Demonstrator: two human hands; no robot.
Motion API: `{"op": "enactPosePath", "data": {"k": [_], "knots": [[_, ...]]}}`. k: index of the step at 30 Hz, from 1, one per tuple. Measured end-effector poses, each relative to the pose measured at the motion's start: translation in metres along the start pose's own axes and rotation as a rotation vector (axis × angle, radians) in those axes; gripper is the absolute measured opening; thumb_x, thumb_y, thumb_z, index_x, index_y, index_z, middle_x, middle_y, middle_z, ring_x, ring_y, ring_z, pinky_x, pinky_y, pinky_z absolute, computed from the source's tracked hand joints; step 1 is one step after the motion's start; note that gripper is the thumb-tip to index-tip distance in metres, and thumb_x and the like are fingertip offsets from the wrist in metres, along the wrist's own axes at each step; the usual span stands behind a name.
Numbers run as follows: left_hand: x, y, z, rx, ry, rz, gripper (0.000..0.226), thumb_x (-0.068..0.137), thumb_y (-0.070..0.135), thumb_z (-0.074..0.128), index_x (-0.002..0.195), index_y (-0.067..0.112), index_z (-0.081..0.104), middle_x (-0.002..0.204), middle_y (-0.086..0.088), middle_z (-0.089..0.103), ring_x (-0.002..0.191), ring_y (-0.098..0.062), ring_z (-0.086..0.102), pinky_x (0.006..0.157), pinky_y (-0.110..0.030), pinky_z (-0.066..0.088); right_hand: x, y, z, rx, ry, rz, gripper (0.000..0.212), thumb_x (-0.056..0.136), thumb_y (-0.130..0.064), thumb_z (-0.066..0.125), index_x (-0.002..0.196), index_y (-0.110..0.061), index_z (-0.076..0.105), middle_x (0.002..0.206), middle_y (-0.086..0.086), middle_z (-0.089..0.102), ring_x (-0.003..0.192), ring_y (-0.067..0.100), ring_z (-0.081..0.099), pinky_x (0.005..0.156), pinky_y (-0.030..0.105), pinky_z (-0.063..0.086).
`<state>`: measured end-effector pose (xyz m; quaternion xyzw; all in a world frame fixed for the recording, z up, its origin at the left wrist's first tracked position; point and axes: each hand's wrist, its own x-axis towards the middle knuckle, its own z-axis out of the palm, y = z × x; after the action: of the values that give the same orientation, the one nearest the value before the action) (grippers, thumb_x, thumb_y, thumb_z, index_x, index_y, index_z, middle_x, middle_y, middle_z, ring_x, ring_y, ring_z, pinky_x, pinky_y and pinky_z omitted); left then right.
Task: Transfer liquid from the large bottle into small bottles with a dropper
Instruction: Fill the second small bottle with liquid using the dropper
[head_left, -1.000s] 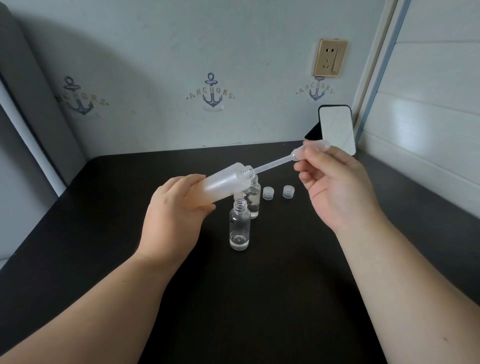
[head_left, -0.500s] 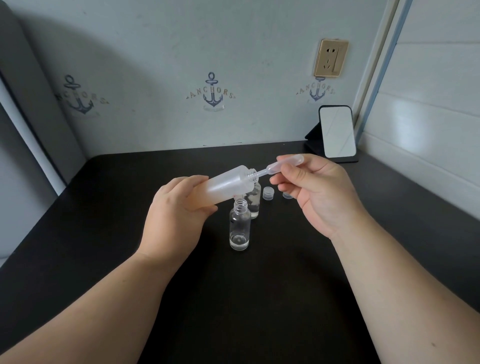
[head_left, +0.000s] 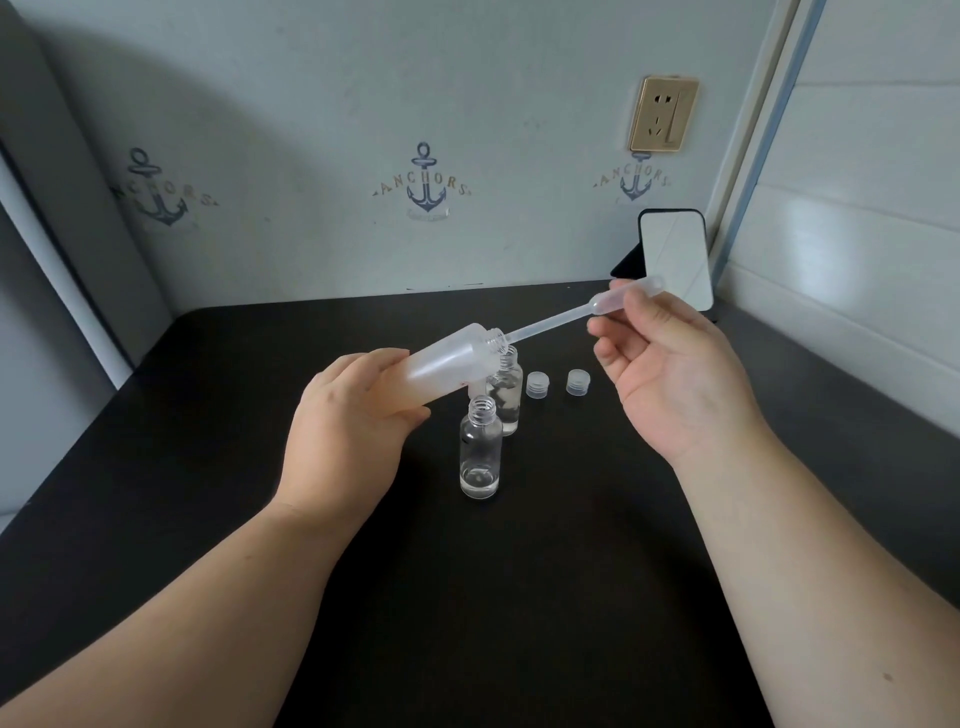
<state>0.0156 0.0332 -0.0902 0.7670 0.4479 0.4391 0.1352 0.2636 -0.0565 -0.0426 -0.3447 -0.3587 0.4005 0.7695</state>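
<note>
Now dropper (head_left: 576, 312) tip at lg bottle (head_left: 452, 358) mouth — both held.

Two bare forearms, no sleeves, left hand (head_left: 348, 431), right hand (head_left: 675, 374), small mole on right forearm

The large bottle (head_left: 447, 364) is frosted, cloudy plastic, as is the dropper (head_left: 587, 309). The two small bottles (head_left: 480, 452) are clear and glossy, glass or plastic I cannot tell. Both caps (head_left: 537, 385) are ribbed translucent plastic. The table (head_left: 519, 597) is matt black. The mirror (head_left: 674, 260) is shiny.
</note>
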Motion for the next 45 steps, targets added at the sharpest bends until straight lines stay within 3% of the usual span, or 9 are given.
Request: {"op": "enactPosePath", "data": {"k": [7,10,15,18,21,27,33,40,45], "knots": [[0.003,-0.002,0.0,-0.042,0.017,-0.076,0.046,0.08,0.023,0.081,0.122,0.034,0.065,0.105,0.023,0.058,0.094,0.005,0.047,0.079,-0.009,0.034,0.005,-0.006,-0.01,0.262,0.204,-0.01,0.014,0.095,-0.014,0.067,0.086,-0.007,0.075,0.086,0.005,0.073,0.077,0.017,0.071,0.068,0.024,0.055],[0.002,-0.003,-0.001,-0.109,0.017,-0.127,0.039,0.082,0.028,0.079,0.113,0.044,0.061,0.103,0.024,0.06,0.096,0.006,0.053,0.077,-0.013,0.036,0.006,-0.008,-0.012,0.335,0.274,-0.027,0.012,0.093,-0.015,0.07,0.089,-0.005,0.073,0.086,0.005,0.074,0.077,0.017,0.072,0.068,0.024,0.054],[0.002,0.0,-0.004,-0.187,0.019,-0.175,0.044,0.084,0.035,0.077,0.091,0.069,0.049,0.098,0.043,0.056,0.094,0.017,0.053,0.07,-0.018,0.041,0.006,-0.008,-0.015,0.369,0.325,-0.023,0.026,0.094,-0.014,0.069,0.071,-0.006,0.075,0.081,0.002,0.073,0.074,0.015,0.07,0.066,0.023,0.053],[0.003,-0.004,-0.003,-0.229,0.021,-0.244,0.037,0.085,0.038,0.077,0.099,0.06,0.05,0.093,0.035,0.062,0.088,0.009,0.061,0.072,-0.023,0.048,0.007,-0.009,-0.014,0.394,0.333,-0.012,0.026,0.094,-0.014,0.069,0.07,-0.007,0.074,0.078,0.001,0.071,0.07,0.014,0.067,0.063,0.023,0.052],[0.003,-0.007,-0.001,-0.244,0.031,-0.269,0.036,0.086,0.039,0.077,0.107,0.051,0.051,0.089,0.041,0.061,0.085,0.023,0.055,0.066,-0.014,0.042,0.007,-0.009,-0.014,0.418,0.347,0.002,0.02,0.092,-0.013,0.069,0.073,-0.007,0.072,0.076,0.001,0.07,0.065,0.013,0.063,0.06,0.022,0.05],[0.004,-0.007,0.001,-0.249,0.029,-0.294,0.038,0.086,0.039,0.078,0.112,0.045,0.05,0.09,0.033,0.058,0.082,0.03,0.052,0.064,-0.009,0.038,0.008,-0.008,-0.013,0.38,0.329,0.017,0.024,0.092,-0.014,0.069,0.07,-0.008,0.074,0.077,0.002,0.069,0.062,0.012,0.061,0.057,0.021,0.047],[0.005,-0.007,0.001,-0.253,0.013,-0.321,0.04,0.086,0.043,0.076,0.114,0.043,0.048,0.092,0.032,0.055,0.083,0.012,0.056,0.066,-0.012,0.037,0.008,-0.007,-0.014,0.329,0.32,0.017,0.024,0.093,-0.014,0.068,0.07,-0.006,0.073,0.075,0.002,0.066,0.06,0.013,0.058,0.057,0.022,0.046],[0.004,-0.002,-0.003,-0.312,0.027,-0.333,0.055,0.084,0.046,0.077,0.131,0.033,0.051,0.101,0.028,0.057,0.09,0.006,0.058,0.068,-0.014,0.041,0.009,-0.007,-0.013,0.332,0.329,0.023,0.015,0.092,-0.014,0.069,0.081,-0.006,0.074,0.074,0.003,0.066,0.058,0.013,0.057,0.055,0.022,0.046],[-0.002,0.005,-0.012,-0.405,0.184,-0.333,0.037,0.087,0.022,0.068,0.12,0.032,0.056,0.105,0.016,0.061,0.09,0.005,0.06,0.071,-0.021,0.046,0.009,-0.008,-0.013,0.331,0.337,0.026,0.012,0.092,-0.015,0.069,0.088,-0.005,0.073,0.073,0.003,0.066,0.058,0.013,0.057,0.055,0.022,0.046]]}}
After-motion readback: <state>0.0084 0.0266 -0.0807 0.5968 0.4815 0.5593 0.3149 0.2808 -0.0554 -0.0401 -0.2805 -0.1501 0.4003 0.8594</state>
